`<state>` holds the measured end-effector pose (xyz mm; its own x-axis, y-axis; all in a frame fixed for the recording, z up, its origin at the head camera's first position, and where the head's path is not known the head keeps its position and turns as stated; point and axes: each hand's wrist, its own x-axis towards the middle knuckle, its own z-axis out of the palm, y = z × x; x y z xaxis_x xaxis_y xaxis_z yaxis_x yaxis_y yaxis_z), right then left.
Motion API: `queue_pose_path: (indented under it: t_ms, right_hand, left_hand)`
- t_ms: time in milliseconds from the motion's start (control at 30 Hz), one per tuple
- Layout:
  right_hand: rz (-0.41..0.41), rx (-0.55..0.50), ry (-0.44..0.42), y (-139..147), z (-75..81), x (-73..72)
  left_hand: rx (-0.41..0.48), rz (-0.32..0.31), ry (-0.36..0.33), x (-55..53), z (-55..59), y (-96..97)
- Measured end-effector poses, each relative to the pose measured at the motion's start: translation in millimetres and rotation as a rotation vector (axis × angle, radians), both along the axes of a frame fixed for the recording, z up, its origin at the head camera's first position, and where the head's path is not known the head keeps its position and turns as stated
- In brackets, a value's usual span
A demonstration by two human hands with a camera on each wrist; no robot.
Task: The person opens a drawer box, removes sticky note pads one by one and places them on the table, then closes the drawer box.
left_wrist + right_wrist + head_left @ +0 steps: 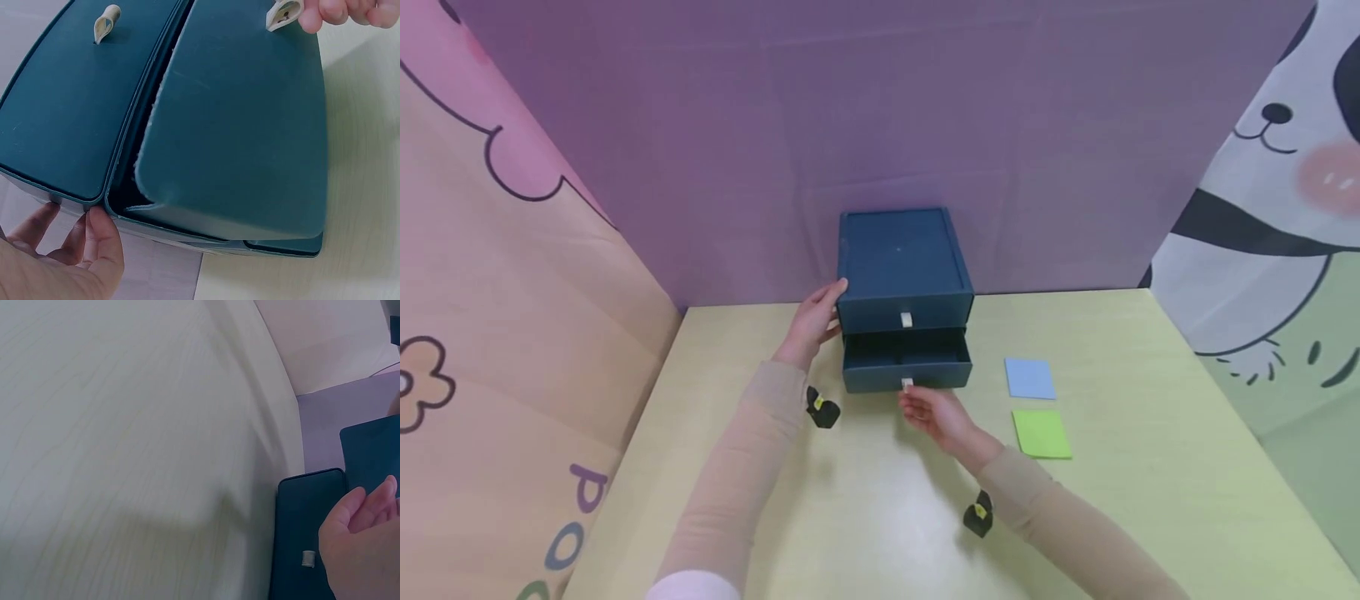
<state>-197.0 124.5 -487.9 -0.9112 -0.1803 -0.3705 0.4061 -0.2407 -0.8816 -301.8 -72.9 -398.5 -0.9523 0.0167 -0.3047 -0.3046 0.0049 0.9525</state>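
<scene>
A dark blue drawer box (904,254) stands at the back of the table against the purple cloth. Its top drawer (69,94) is closed, while the drawer below (237,119) is pulled out and holds nothing visible. My right hand (942,419) pinches the pale pull tab (284,14) on that drawer's front. Low in the right wrist view, another closed drawer front (306,515) with its own tab sits beside the table surface. At the box's left side, my left hand (811,323) presses its fingertips and thumb against the wall, near the top front corner.
A blue sticky note pad (1030,379) and a green one (1042,434) lie right of the box. Small black devices with yellow marks (823,408) hang by both wrists. Printed cloths (512,333) border the pale table (1150,433) at left and right.
</scene>
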Motion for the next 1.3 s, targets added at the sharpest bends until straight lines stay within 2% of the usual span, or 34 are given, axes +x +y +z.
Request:
queue_pose_path:
  t_ms: [167, 867, 1300]
  right_hand:
    - [-0.026, -0.029, -0.002, -1, 0.7, -4.1]
    - [-0.064, 0.009, -0.032, -4, 4.2, -14.9]
    - [-0.101, 0.011, -0.044, -9, 2.6, -24.2]
  left_hand:
    - [-0.012, -0.007, 0.000, 0.2, -0.1, 0.2]
    - [-0.017, -0.013, 0.000, -0.7, -1.2, 2.2]
    - [-0.001, 0.011, -0.001, -2.5, -2.3, 0.8]
